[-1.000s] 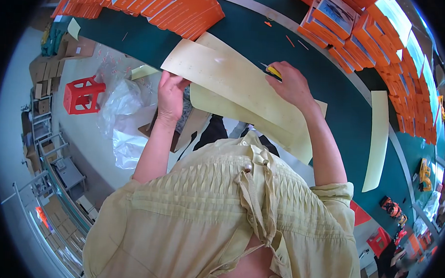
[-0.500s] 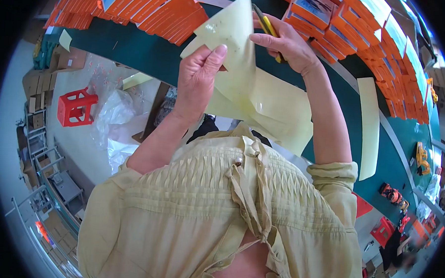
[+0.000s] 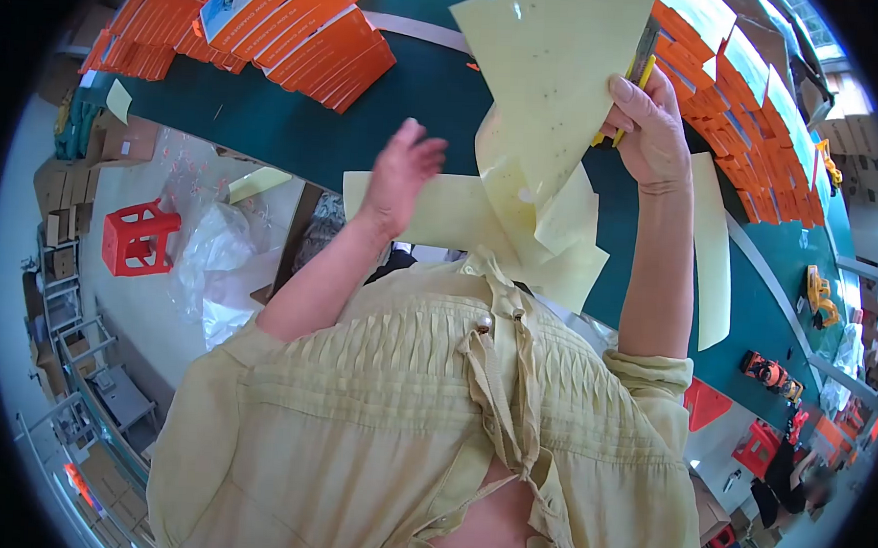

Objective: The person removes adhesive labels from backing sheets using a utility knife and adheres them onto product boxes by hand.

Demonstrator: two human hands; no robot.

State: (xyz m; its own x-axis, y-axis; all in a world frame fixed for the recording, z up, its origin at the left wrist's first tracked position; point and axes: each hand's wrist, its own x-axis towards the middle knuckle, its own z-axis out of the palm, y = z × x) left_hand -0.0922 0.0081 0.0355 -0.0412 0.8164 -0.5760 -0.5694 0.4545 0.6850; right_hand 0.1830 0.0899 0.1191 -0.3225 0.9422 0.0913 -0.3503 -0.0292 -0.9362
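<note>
My right hand [image 3: 653, 136] grips a yellow-and-grey utility knife [image 3: 642, 56], its thumb at the right edge of a pale yellow sheet [image 3: 555, 78]. That sheet is raised over the table, with small dark specks across it, and its lower part hangs in curled folds. To its left, my left hand [image 3: 400, 182] is empty, fingers apart and slightly blurred, not touching the sheet. More pale yellow sheet [image 3: 427, 205] lies along the near table edge, partly under the hanging piece. The lower ends of the knife handle are partly hidden by my fingers.
Stacks of orange boxes [image 3: 312, 48] stand at the back left, and more orange boxes [image 3: 758, 141] at the right of the green table [image 3: 299, 121]. A narrow yellow strip [image 3: 711, 257] lies on the right. A red stool [image 3: 140, 238] and clear plastic [image 3: 210, 254] are on the floor.
My left hand has let go of the sheet and opened. My right hand has moved right with the knife, and the sheet is now raised at that hand's side.
</note>
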